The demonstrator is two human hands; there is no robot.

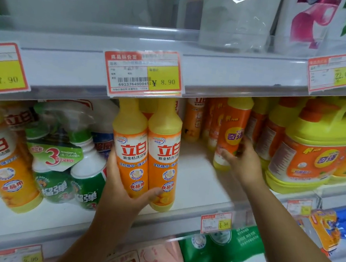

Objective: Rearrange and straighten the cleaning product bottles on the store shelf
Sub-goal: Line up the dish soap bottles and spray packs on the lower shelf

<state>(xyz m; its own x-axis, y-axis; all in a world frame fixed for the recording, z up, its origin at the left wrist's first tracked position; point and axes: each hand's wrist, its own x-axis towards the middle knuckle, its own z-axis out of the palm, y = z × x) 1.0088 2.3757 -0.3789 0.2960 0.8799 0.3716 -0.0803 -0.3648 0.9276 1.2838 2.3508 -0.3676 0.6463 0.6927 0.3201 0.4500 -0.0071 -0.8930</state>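
Observation:
Two tall yellow-and-orange dish soap bottles (147,149) stand side by side at the middle of the white shelf (196,183). My left hand (122,187) wraps around their lower halves from the left, thumb across the front. Further right, my right hand (243,160) grips a smaller orange bottle with a yellow cap (231,131), which tilts a little and sits just in front of a row of similar orange bottles (210,118).
At left lean a matching orange bottle (3,154) and a wrapped pack of green spray cleaners (65,159). Big yellow jugs (316,147) fill the right end. Price tags hang from the shelf edge above (144,73). Bagged goods lie on the shelf below (218,250).

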